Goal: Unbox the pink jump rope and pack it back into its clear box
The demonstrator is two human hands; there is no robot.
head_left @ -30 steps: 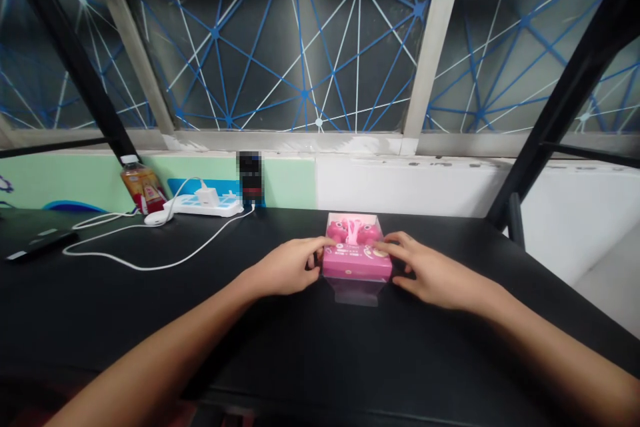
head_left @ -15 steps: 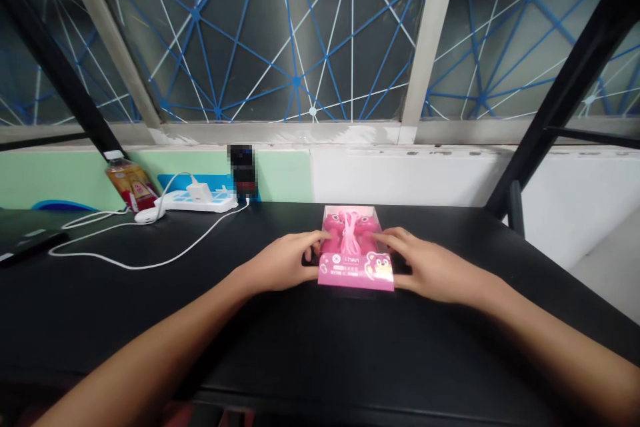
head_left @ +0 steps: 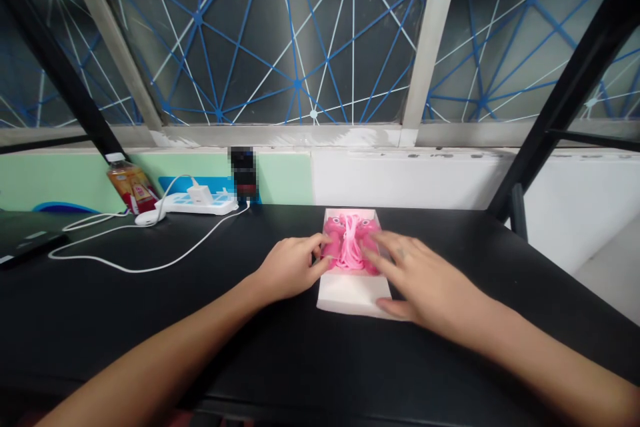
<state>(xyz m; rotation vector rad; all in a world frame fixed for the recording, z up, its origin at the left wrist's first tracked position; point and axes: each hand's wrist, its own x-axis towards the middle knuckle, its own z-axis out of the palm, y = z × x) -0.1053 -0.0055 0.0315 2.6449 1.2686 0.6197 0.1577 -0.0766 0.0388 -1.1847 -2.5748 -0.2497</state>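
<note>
A shallow box [head_left: 350, 290] lies on the black table in front of me, its front flap folded down with the white inner side up. Inside is a pink jump rope: the bundled cord [head_left: 351, 240] runs down the middle between two animal-shaped handles. My left hand [head_left: 295, 265] is at the box's left side, fingers curled and thumb bent against the edge by the left handle. My right hand [head_left: 415, 270] is slightly blurred, with its fingers spread over the right handle and its thumb at the right edge of the white flap.
Back left, a drink bottle [head_left: 131, 183] stands near a white power strip [head_left: 200, 202] with a charger plugged in. A white cable [head_left: 135, 270] loops across the table [head_left: 320, 373]. A dark flat device [head_left: 30, 247] lies at the far left. Black metal posts [head_left: 565, 100] flank the window.
The box's printed pink front flap has swung down toward me and now shows white inside. My right hand has shifted inward over the box with its fingers spread; my left thumb has moved up.
</note>
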